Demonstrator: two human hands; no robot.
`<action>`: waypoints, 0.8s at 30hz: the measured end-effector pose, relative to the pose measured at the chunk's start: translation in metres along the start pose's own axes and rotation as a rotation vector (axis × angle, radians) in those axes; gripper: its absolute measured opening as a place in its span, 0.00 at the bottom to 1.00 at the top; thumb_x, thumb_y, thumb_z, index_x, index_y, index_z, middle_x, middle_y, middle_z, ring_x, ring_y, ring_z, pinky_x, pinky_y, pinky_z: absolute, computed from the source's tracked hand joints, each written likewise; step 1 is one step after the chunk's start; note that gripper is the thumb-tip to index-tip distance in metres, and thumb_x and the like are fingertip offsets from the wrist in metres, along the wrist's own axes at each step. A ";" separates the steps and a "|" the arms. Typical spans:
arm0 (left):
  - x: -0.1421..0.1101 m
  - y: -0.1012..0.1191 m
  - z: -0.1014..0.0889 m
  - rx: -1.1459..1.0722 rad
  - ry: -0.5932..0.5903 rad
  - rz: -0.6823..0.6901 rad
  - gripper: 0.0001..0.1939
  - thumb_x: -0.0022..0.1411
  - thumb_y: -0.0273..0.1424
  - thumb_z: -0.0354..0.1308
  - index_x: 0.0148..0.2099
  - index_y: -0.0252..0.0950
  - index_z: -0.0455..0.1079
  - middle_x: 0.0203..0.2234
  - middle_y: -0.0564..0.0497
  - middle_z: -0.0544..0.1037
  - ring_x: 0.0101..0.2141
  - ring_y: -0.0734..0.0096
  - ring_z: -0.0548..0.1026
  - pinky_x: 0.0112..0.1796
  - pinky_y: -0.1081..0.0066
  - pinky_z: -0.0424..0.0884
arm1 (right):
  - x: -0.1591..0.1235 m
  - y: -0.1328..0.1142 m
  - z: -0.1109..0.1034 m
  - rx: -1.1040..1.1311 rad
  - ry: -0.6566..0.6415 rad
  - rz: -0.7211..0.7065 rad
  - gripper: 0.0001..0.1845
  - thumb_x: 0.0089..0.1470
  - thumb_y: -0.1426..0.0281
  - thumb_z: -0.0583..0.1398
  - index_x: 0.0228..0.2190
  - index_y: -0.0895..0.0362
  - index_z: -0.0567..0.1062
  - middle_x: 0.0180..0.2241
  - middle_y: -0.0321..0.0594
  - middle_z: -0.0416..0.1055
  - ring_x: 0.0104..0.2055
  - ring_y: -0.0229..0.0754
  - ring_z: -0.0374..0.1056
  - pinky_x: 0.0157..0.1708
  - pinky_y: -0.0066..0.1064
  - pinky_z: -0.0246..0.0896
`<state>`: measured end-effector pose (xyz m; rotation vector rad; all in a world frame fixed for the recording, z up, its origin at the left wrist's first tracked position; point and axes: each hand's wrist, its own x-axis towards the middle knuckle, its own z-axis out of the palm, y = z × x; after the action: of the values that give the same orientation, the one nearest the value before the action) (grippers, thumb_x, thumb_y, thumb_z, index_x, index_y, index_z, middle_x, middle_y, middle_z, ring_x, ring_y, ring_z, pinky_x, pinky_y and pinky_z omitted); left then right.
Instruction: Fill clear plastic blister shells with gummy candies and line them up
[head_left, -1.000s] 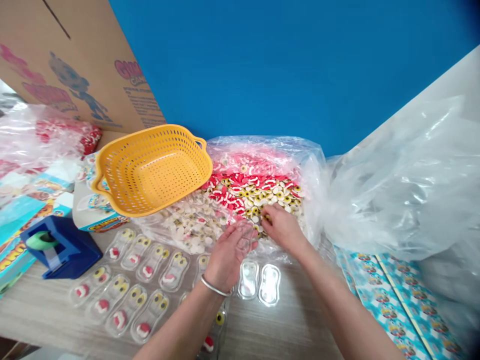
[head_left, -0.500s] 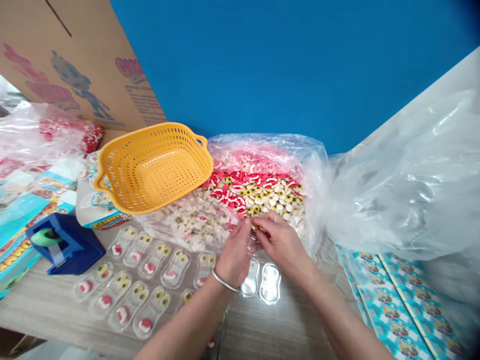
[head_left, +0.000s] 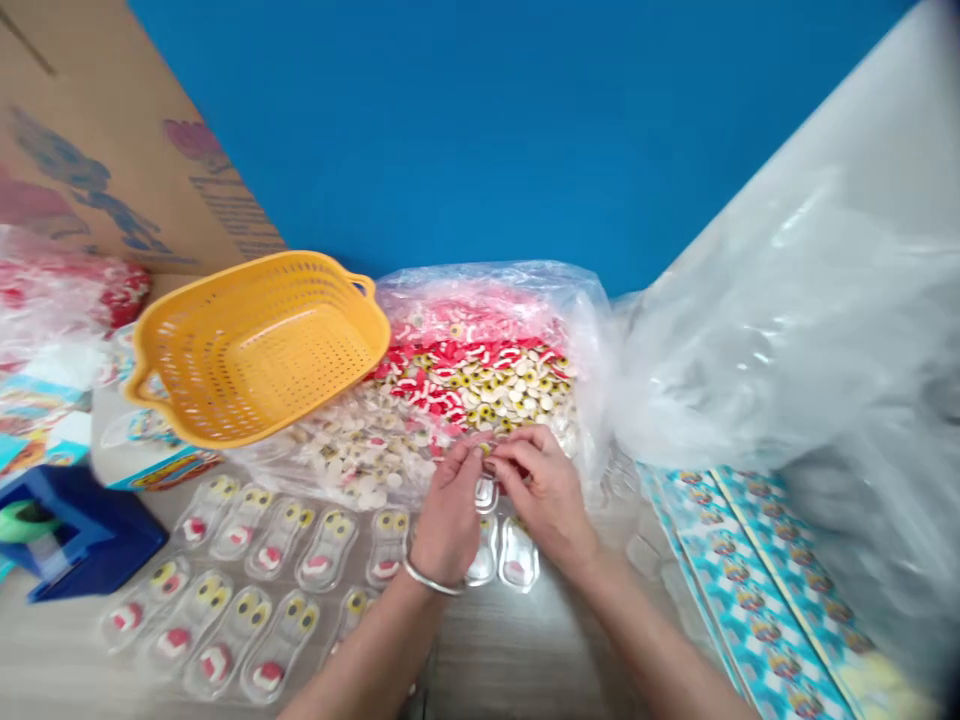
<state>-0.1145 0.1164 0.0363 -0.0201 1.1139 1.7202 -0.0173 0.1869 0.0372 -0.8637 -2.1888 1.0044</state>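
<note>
My left hand (head_left: 448, 518), with a thin metal bangle (head_left: 433, 580) on its wrist, grips a clear plastic blister tray (head_left: 486, 493) by its upper part. My right hand (head_left: 541, 490) meets it there, its fingertips pinched on a small gummy eyeball (head_left: 486, 449). Directly behind my hands lies a large clear bag (head_left: 480, 380) of gummy eyeballs and red-and-white gummies. Below my hands, filled clear trays (head_left: 328, 550) stand in rows, each holding two gummy eyes and a red-and-white gummy. Unfilled trays (head_left: 518, 555) sit near my right wrist.
A yellow perforated plastic basket (head_left: 255, 350) rests left of the bag. Further left are a blue tape dispenser (head_left: 75, 535) and a printed cardboard sheet (head_left: 112, 190). Printed blue packaging film (head_left: 757, 610) and a large plastic sheet (head_left: 772, 360) lie right, against a blue wall (head_left: 450, 120).
My right hand has come back from the gummies in the bag to meet my left hand above the trays. The whole scene has shifted left in view.
</note>
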 end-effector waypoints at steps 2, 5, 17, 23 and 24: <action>-0.006 -0.003 0.004 0.011 -0.020 0.007 0.11 0.56 0.33 0.66 0.42 0.37 0.78 0.42 0.46 0.82 0.46 0.63 0.78 0.46 0.69 0.71 | -0.009 0.001 -0.001 -0.015 0.063 -0.005 0.06 0.62 0.67 0.60 0.37 0.52 0.79 0.39 0.41 0.71 0.42 0.42 0.70 0.43 0.32 0.66; -0.015 -0.010 0.012 0.023 -0.055 -0.026 0.13 0.54 0.34 0.67 0.42 0.36 0.77 0.39 0.46 0.82 0.44 0.62 0.79 0.45 0.68 0.73 | -0.025 0.006 -0.005 -0.029 0.144 0.082 0.06 0.62 0.66 0.60 0.36 0.53 0.77 0.35 0.38 0.71 0.37 0.40 0.70 0.39 0.30 0.65; -0.012 0.009 -0.006 0.062 0.158 0.134 0.12 0.61 0.30 0.61 0.48 0.37 0.73 0.44 0.47 0.80 0.38 0.68 0.81 0.38 0.69 0.75 | 0.035 0.008 -0.010 -0.349 -0.120 0.028 0.12 0.64 0.73 0.54 0.44 0.53 0.77 0.42 0.40 0.74 0.47 0.41 0.70 0.47 0.29 0.61; -0.002 0.023 -0.023 0.009 0.230 0.187 0.15 0.61 0.28 0.61 0.50 0.39 0.72 0.39 0.48 0.83 0.38 0.65 0.82 0.40 0.68 0.76 | 0.076 0.005 0.034 -0.455 -0.246 -0.026 0.11 0.64 0.71 0.54 0.42 0.54 0.76 0.44 0.43 0.73 0.47 0.43 0.70 0.44 0.30 0.61; -0.001 0.024 -0.024 0.004 0.226 0.184 0.15 0.61 0.28 0.61 0.51 0.39 0.72 0.39 0.48 0.83 0.38 0.65 0.82 0.39 0.68 0.76 | 0.078 0.005 0.040 -0.455 -0.250 -0.028 0.11 0.64 0.72 0.54 0.43 0.55 0.76 0.45 0.44 0.72 0.46 0.44 0.70 0.44 0.31 0.61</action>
<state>-0.1430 0.0981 0.0386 -0.1154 1.3188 1.9152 -0.0934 0.2304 0.0289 -0.9394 -2.6950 0.6331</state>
